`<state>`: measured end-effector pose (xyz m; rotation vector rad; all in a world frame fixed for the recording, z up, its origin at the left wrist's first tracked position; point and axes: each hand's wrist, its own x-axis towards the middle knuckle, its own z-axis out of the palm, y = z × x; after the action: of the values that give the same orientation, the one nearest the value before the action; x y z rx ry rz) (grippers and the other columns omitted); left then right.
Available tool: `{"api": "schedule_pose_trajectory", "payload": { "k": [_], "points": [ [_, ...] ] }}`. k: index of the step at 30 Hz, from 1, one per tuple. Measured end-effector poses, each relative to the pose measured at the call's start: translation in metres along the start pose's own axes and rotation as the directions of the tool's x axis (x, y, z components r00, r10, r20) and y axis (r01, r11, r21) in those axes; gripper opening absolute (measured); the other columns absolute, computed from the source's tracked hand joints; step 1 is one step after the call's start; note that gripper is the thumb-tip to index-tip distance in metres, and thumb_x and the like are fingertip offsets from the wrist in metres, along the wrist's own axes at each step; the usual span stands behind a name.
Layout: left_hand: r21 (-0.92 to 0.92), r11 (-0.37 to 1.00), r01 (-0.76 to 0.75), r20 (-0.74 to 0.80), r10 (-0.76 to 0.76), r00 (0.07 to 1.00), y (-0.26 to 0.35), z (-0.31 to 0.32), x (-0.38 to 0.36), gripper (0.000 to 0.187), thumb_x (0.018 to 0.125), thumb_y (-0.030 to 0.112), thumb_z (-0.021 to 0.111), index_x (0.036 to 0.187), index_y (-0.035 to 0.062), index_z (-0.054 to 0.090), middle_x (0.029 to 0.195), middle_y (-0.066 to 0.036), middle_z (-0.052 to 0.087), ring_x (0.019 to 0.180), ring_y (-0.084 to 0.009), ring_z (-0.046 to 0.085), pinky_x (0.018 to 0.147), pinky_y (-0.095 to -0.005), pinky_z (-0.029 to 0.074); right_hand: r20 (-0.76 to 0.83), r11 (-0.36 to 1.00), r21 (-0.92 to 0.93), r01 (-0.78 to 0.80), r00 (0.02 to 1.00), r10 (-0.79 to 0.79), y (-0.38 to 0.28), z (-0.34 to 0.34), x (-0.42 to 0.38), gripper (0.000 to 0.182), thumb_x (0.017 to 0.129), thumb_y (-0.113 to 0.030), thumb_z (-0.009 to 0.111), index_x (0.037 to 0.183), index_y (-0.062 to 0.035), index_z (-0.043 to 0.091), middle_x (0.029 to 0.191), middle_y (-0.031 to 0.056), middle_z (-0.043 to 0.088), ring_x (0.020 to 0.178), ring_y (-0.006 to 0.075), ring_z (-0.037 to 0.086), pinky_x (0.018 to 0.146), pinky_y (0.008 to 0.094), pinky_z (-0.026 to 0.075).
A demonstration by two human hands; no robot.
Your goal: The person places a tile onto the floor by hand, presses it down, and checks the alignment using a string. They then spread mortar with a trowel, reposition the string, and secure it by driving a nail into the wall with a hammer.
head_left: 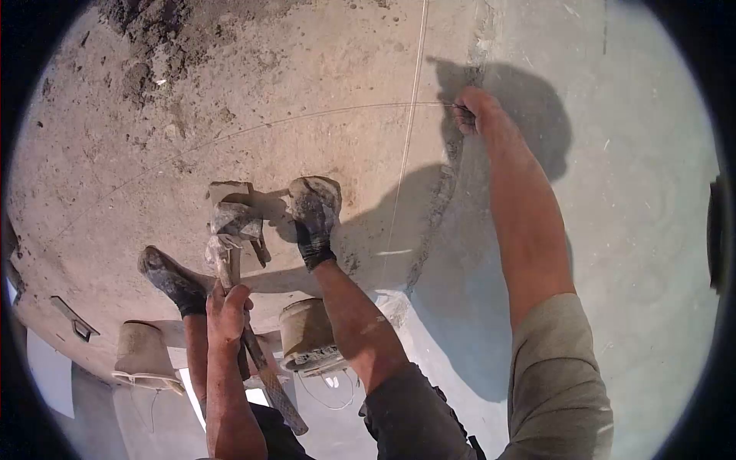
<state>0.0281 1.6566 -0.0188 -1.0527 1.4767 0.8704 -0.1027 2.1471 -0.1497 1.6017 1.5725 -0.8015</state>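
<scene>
My left hand [229, 309] is closed around the wooden handle of a hammer-like tool [236, 221], whose head is wrapped or caked in grey material. The handle's lower end [284, 399] slants down past my wrist. Up at the wall's base, my right hand [473, 111] is closed on a thin string [345, 111], which curves away across the floor to the left. A second pale line [410, 138] runs nearly upright in view and crosses the string just left of my right hand.
Two buckets [144, 349] [305, 326] stand near my feet. A trowel or float [74, 318] lies at the lower left. Dirt clumps [153, 38] cover the upper left floor. The smooth wall [636, 192] rises on the right.
</scene>
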Motion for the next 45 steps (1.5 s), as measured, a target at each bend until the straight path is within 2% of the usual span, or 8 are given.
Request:
{"api": "schedule_pose_trajectory", "payload": {
  "k": [8,10,13,19,23,28,35,45],
  "points": [
    [0.084,0.981,-0.176,0.051,0.172,0.984,-0.028,-0.007,0.015,0.023,0.072,0.022,0.055,0.076,0.0000,0.054,0.060,-0.008,0.055,0.051,-0.0149,0.050,0.050,-0.0296,0.040,-0.004,0.952,-0.260,0.163,0.985,-0.170,0.007,-0.003,0.000,0.015,0.083,-0.013,0.053,0.070,-0.0064,0.056,0.059,0.0059,0.054,0.045,0.0165,0.051,0.041,0.0328,0.041],
    [0.045,0.994,-0.095,0.025,0.094,0.995,-0.011,-0.004,0.008,0.024,0.072,0.023,0.055,0.076,-0.0003,0.054,0.059,-0.008,0.055,0.053,-0.0158,0.051,0.052,-0.0309,0.041,0.185,0.930,-0.158,0.331,0.935,-0.301,0.019,-0.016,0.024,0.014,0.084,-0.012,0.051,0.073,-0.0056,0.057,0.060,0.0065,0.056,0.046,0.0168,0.052,0.042,0.0335,0.042],
    [0.019,1.000,-0.005,-0.017,0.005,1.000,-0.003,-0.002,0.002,0.026,0.072,0.025,0.055,0.077,-0.0007,0.054,0.059,-0.008,0.055,0.054,-0.0172,0.052,0.053,-0.0318,0.041,0.013,0.978,-0.190,0.086,0.996,-0.085,0.003,-0.006,0.008,0.014,0.084,-0.012,0.049,0.073,-0.0049,0.056,0.059,0.0064,0.055,0.046,0.0170,0.052,0.042,0.0343,0.042],
    [0.043,0.999,-0.033,0.000,0.033,0.999,-0.013,-0.004,0.009,0.027,0.071,0.025,0.056,0.077,-0.0016,0.055,0.060,-0.009,0.056,0.056,-0.0183,0.052,0.055,-0.0315,0.041,0.029,0.996,-0.092,0.019,0.999,-0.016,-0.001,-0.007,0.005,0.015,0.083,-0.011,0.047,0.071,-0.0061,0.054,0.057,0.0062,0.053,0.045,0.0176,0.051,0.043,0.0342,0.043],
    [0.048,0.999,-0.006,0.004,0.006,1.000,-0.015,-0.003,0.011,0.029,0.071,0.026,0.056,0.078,-0.0015,0.055,0.061,-0.009,0.057,0.057,-0.0186,0.053,0.056,-0.0314,0.041,0.072,0.992,-0.085,0.097,0.993,-0.091,0.010,-0.008,0.007,0.016,0.085,-0.015,0.048,0.073,-0.0064,0.055,0.061,0.0057,0.055,0.047,0.0165,0.052,0.044,0.0333,0.043],
    [0.143,0.989,-0.023,0.002,0.023,1.000,-0.008,-0.002,0.007,0.029,0.071,0.028,0.056,0.079,-0.0003,0.056,0.061,-0.008,0.057,0.059,-0.0190,0.054,0.058,-0.0314,0.042,-0.147,0.959,-0.064,0.276,0.948,-0.282,0.023,0.007,-0.026,0.024,0.089,-0.027,0.053,0.085,-0.0042,0.059,0.069,0.0054,0.058,0.053,0.0153,0.055,0.049,0.0321,0.047],
    [0.089,0.996,0.018,-0.005,-0.018,1.000,-0.007,-0.004,0.005,0.030,0.071,0.027,0.056,0.081,-0.0012,0.056,0.063,-0.010,0.058,0.059,-0.0193,0.053,0.058,-0.0312,0.042,-0.153,0.959,0.044,0.280,0.950,-0.271,0.034,0.004,-0.016,0.022,0.089,-0.024,0.054,0.089,-0.0027,0.060,0.070,0.0069,0.060,0.053,0.0152,0.056,0.047,0.0303,0.047],
    [-0.019,1.000,0.024,0.009,-0.024,1.000,-0.009,-0.004,0.006,0.028,0.072,0.025,0.057,0.082,-0.0007,0.056,0.065,-0.007,0.056,0.058,-0.0159,0.051,0.055,-0.0302,0.039,0.065,0.903,-0.350,0.249,0.968,-0.242,0.004,-0.008,0.013,0.015,0.084,-0.012,0.058,0.073,-0.0017,0.059,0.061,0.0083,0.058,0.047,0.0166,0.055,0.039,0.0295,0.040]
  ]
}}
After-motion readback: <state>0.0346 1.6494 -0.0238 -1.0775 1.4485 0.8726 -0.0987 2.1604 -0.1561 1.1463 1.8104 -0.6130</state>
